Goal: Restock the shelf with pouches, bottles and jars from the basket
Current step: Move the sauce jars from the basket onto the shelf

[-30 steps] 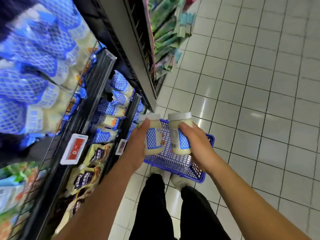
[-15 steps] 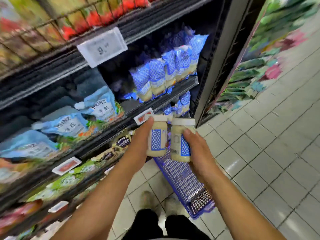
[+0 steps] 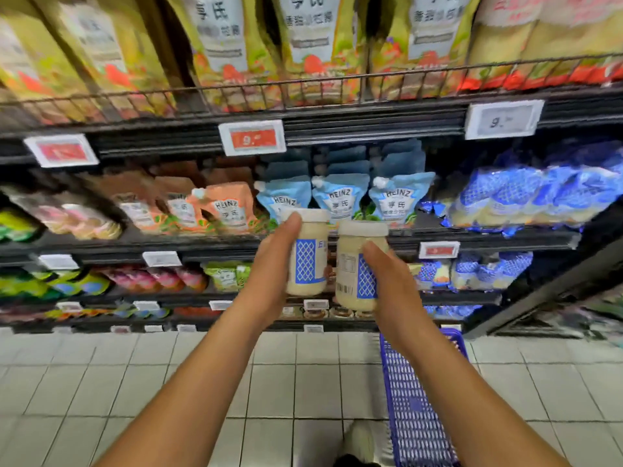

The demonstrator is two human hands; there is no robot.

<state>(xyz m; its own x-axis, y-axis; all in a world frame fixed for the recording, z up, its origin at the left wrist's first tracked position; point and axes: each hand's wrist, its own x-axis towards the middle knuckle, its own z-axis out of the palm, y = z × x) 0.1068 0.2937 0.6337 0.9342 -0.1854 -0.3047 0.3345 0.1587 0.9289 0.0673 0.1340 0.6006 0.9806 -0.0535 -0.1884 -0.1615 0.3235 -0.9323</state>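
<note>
HEINZ and 亨氏 on the light-blue pouches and the orange pouch; red price tag and grey price tag each read 9 (remaining digits blurred).

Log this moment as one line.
left hand: grips left jar | right hand: grips right jar | basket: on floor

Single head-worn wide-angle view, facing shelf front-on, near; floor below.

I count two jars, one per hand; three front-row pale-blue pouches just beyond them; one basket below the right hand.
</note>
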